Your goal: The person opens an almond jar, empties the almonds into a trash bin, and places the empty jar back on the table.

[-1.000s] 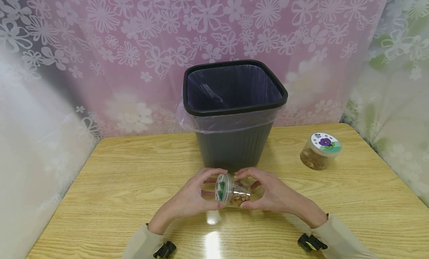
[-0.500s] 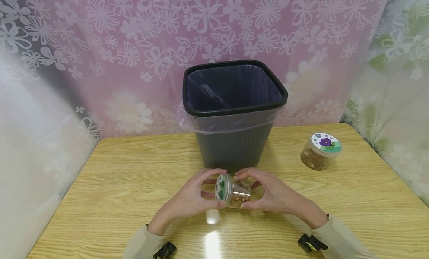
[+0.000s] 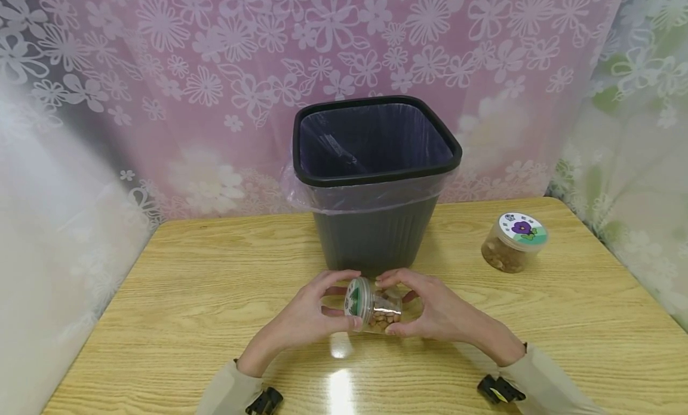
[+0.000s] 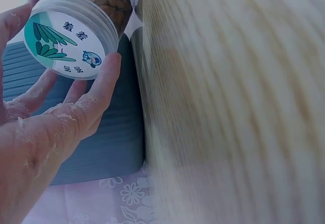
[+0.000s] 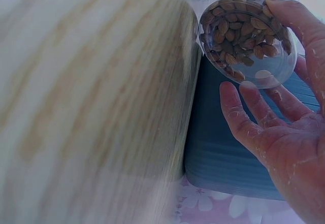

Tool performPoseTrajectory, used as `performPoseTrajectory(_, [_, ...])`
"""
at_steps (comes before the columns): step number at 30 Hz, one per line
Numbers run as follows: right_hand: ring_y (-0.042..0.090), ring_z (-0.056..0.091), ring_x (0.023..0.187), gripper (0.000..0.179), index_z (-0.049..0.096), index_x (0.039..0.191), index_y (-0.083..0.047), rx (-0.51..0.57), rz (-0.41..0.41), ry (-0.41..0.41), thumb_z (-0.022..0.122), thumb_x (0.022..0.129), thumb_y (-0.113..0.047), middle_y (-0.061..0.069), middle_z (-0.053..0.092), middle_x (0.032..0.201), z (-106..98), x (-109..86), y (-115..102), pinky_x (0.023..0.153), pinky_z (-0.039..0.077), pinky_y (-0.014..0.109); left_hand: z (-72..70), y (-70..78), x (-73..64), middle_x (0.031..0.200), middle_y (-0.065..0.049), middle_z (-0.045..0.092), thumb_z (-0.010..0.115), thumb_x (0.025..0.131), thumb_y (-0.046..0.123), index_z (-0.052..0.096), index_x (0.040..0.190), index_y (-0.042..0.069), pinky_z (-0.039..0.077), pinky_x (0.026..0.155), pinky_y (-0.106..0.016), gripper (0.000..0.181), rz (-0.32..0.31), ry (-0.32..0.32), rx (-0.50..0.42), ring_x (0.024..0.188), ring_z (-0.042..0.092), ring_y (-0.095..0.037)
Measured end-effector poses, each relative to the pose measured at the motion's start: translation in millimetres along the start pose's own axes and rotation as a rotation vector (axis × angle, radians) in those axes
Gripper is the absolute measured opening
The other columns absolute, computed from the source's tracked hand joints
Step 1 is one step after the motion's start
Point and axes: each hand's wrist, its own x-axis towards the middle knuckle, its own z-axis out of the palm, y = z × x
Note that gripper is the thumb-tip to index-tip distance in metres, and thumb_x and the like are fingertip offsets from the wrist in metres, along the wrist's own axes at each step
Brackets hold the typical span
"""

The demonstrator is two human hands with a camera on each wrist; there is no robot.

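- Between both hands, at mid-bench just in front of the bin: clear plastic almond jar, lying on its side, lid end toward the left hand, base toward the right. Can't tell if it bears on the bench or sits slightly above it.
- Left hand: grip part-open, as wide as the lid; thumb at near edge, fingers round the far side. Has the lid end.
- Right hand: grip part-open, thumb and fingertips either side of the base end; palm clear of the jar.
- Lid is on. Label is white and green, with leaf art and printed characters.
- Almonds fill part of the jar, visible through the base.
- Beige sleeves, black wrist mounts at both cuffs.
- Dark grey ribbed bin, upright behind the jar; black rim, translucent liner folded over it.
- Right rear: second, squat jar, upright, lidded, purple flower on top, brown pieces inside. Well apart from the hands.
- Wood-grain bench under everything; pink floral curtain behind.
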Motion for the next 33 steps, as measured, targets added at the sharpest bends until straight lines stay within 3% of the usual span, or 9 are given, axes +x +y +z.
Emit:
performPoseTrajectory(8, [0.020,0.062,0.124,0.059,0.060,0.130,-0.017,-0.001,0.002,-0.001,0.089,0.080,-0.028,0.000,0.062,0.140,0.2,0.1,-0.2,0.087,0.061,0.038,0.0,0.5,-0.3,0.150,-0.009,0.047,0.081,0.087,0.028,0.048,0.151,0.022,0.060,0.092,-0.028,0.072,0.001,-0.006,0.008,0.132,0.058,-0.033])
performPoseTrajectory(15, [0.020,0.061,0.125,0.060,0.060,0.130,-0.017,-0.002,0.004,0.002,0.090,0.079,-0.025,0.001,0.062,0.140,0.4,0.3,0.3,0.086,0.061,0.038,-2.2,-0.1,-2.0,0.154,-0.003,0.045,0.078,0.090,0.037,0.046,0.153,0.030,0.059,0.095,-0.034,0.071,-0.025,-0.002,0.048,0.131,0.059,-0.032])
performPoseTrajectory(18, [0.019,0.061,0.125,0.060,0.061,0.129,-0.018,-0.003,0.007,0.006,0.090,0.078,-0.025,0.000,0.062,0.140,0.4,0.3,0.2,0.086,0.061,0.037,-4.3,-0.2,-2.7,0.156,-0.002,0.043,0.078,0.091,0.036,0.046,0.152,0.032,0.059,0.097,-0.038,0.070,-0.018,0.000,0.026,0.131,0.059,-0.034])
performPoseTrajectory(22, [0.019,0.061,0.125,0.060,0.060,0.129,-0.019,-0.001,0.011,0.006,0.090,0.078,-0.025,0.000,0.062,0.140,0.2,-0.3,-0.1,0.086,0.061,0.037,-6.4,0.8,-3.4,0.156,0.005,0.041,0.082,0.087,0.024,0.047,0.151,0.031,0.056,0.103,-0.041,0.073,0.058,-0.021,0.026,0.138,0.051,-0.032])
performPoseTrajectory(26, [0.019,0.061,0.124,0.059,0.060,0.129,-0.019,-0.003,0.004,0.007,0.090,0.078,-0.025,0.001,0.062,0.140,-0.1,-0.5,-0.2,0.086,0.061,0.037,-6.5,0.9,-3.3,0.159,0.001,0.037,0.083,0.080,0.010,0.048,0.149,0.032,0.052,0.108,-0.042,0.081,0.145,-0.051,0.065,0.143,0.042,-0.026])
performPoseTrajectory(29, [0.019,0.062,0.124,0.059,0.060,0.129,-0.019,-0.004,0.002,0.008,0.090,0.078,-0.025,0.000,0.062,0.139,-0.1,-0.3,-0.3,0.086,0.061,0.038,-5.3,0.0,-2.4,0.160,-0.002,0.035,0.084,0.076,0.006,0.047,0.148,0.035,0.051,0.109,-0.042,0.086,0.161,-0.062,0.081,0.143,0.042,-0.024])
performPoseTrajectory(33, [0.020,0.062,0.123,0.060,0.060,0.129,-0.018,-0.004,0.006,0.006,0.090,0.078,-0.024,0.000,0.062,0.139,0.0,-0.1,-0.3,0.086,0.061,0.038,-3.4,-0.3,-1.6,0.159,0.002,0.036,0.084,0.075,0.004,0.046,0.147,0.038,0.052,0.107,-0.040,0.088,0.146,-0.065,0.086,0.140,0.044,-0.025])
